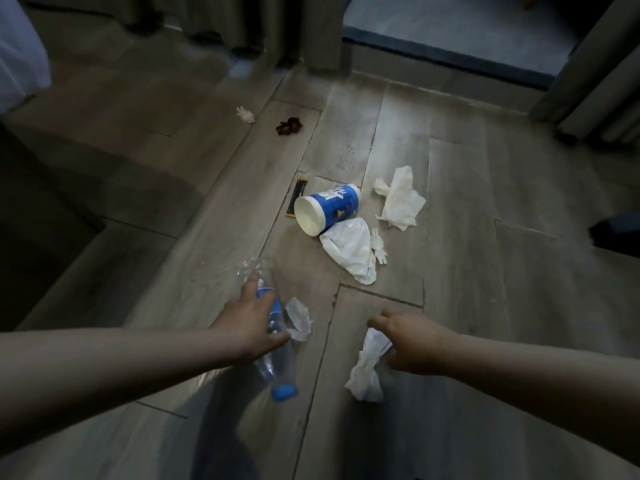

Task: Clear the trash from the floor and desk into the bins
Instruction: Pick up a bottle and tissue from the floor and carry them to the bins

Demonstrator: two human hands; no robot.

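My left hand (pixel 247 320) grips a crushed clear plastic bottle (pixel 275 358) with a blue cap and blue label, held cap-down above the floor. A small crumpled tissue (pixel 298 318) lies just right of that hand. My right hand (pixel 412 341) holds a crumpled white tissue (pixel 367 372) that hangs below it. Farther ahead on the floor lie a tipped blue-and-white paper cup (pixel 327 209), a white plastic bag (pixel 351 249) against it, a large white tissue (pixel 400 199), a dark wrapper (pixel 295 198) and a small white plastic piece (pixel 379 251).
A dark red crumpled scrap (pixel 289 125) and a small whitish scrap (pixel 246 115) lie farther off on the wood-look floor. Curtains (pixel 588 81) hang at the back and right. Dark furniture (pixel 31 216) fills the left side, and white bedding (pixel 19 50) shows at top left.
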